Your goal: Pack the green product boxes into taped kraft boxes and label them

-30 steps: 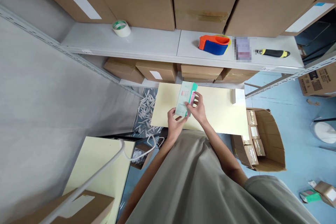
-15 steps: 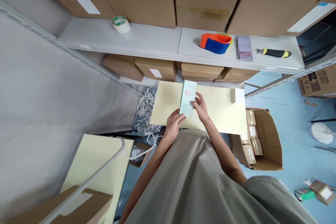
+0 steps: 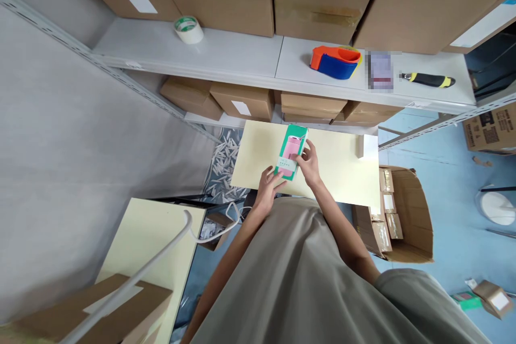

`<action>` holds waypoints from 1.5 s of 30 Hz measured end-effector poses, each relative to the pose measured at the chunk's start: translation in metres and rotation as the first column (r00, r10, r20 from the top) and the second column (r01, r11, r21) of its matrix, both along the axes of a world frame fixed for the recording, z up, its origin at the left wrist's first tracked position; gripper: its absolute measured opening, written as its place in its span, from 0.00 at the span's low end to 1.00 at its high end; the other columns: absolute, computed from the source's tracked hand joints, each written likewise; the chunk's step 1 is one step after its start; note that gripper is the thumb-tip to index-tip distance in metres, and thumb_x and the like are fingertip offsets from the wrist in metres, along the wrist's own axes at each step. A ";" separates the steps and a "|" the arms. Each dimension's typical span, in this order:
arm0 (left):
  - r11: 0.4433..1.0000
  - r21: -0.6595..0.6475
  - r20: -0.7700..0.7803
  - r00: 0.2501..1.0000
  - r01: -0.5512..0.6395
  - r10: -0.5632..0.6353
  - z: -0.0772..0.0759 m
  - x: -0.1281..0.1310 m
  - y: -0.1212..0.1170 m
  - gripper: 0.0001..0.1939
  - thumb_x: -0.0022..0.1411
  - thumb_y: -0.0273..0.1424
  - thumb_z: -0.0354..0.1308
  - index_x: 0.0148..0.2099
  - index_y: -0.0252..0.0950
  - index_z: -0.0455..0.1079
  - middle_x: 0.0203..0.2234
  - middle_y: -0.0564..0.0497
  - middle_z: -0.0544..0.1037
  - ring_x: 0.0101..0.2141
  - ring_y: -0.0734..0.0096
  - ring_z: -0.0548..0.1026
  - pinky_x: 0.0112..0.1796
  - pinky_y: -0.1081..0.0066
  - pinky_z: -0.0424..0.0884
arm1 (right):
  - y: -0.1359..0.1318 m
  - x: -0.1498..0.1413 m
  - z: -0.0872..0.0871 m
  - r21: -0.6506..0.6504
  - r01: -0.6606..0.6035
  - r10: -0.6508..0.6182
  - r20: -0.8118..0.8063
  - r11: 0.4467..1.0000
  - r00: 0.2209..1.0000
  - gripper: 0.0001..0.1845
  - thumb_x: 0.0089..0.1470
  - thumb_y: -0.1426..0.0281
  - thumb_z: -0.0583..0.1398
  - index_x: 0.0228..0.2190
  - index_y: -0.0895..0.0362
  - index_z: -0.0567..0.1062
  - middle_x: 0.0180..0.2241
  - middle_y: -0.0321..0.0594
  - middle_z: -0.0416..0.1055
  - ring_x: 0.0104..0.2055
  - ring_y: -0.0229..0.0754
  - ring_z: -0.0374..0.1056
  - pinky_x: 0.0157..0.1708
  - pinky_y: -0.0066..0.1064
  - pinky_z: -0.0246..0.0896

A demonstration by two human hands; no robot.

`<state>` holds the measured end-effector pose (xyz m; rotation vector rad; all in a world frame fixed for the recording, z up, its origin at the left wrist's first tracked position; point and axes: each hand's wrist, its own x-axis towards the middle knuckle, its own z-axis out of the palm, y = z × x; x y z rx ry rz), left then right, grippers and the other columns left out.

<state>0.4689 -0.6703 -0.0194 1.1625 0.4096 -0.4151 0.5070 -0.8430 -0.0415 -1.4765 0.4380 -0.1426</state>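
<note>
Over the pale yellow table, I see a small green box (image 3: 296, 130) with a pink picture on its face, tilted slightly to the right. My right hand (image 3: 309, 166) grips its right edge, thumb on the front. At the lower left corner, my left hand (image 3: 266, 189) holds the box between thumb and fingers. Part of the box's lower edge is covered by my fingers. A small white box (image 3: 367, 147) stands at the right end of the pale yellow tabletop (image 3: 336, 172).
On the grey shelf (image 3: 237, 54) lie a tape roll (image 3: 189, 31), an orange and blue tape dispenser (image 3: 336, 63) and a black-yellow cutter (image 3: 429, 80). An open carton (image 3: 415, 226) with several small boxes stands right of the table. A white curved pole (image 3: 149, 266) crosses at lower left.
The box has been turned over in my hands: its pale printed side faced up before, and now the green side with the pink picture does. Both hands stay on it.
</note>
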 end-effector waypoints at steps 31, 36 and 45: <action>0.991 -0.126 -0.018 0.999 0.038 -0.040 -0.001 -0.017 0.009 0.38 0.48 0.42 0.81 0.59 0.39 0.74 0.51 0.42 0.85 0.59 0.47 0.81 0.64 0.43 0.73 | 0.002 -0.015 -0.003 0.125 -0.104 0.095 0.073 0.987 0.993 0.58 0.51 0.47 0.72 0.75 0.45 0.57 0.57 0.47 0.77 0.54 0.54 0.75 0.56 0.51 0.75; 1.000 -0.028 0.048 0.999 -0.003 0.004 -0.005 -0.019 0.003 0.35 0.48 0.41 0.81 0.56 0.38 0.76 0.51 0.43 0.84 0.59 0.48 0.81 0.64 0.46 0.73 | 0.004 -0.012 0.002 0.066 -0.086 0.081 0.065 0.994 0.995 0.56 0.50 0.46 0.72 0.73 0.46 0.61 0.66 0.53 0.70 0.64 0.59 0.71 0.61 0.55 0.73; 0.948 0.294 0.320 0.947 -0.125 0.026 0.001 -0.029 -0.005 0.38 0.47 0.35 0.82 0.59 0.43 0.74 0.65 0.41 0.73 0.66 0.50 0.71 0.54 0.59 0.82 | 0.009 -0.013 0.001 -0.114 0.004 -0.003 0.009 0.994 1.000 0.64 0.51 0.50 0.71 0.78 0.51 0.49 0.63 0.55 0.72 0.58 0.56 0.74 0.55 0.48 0.77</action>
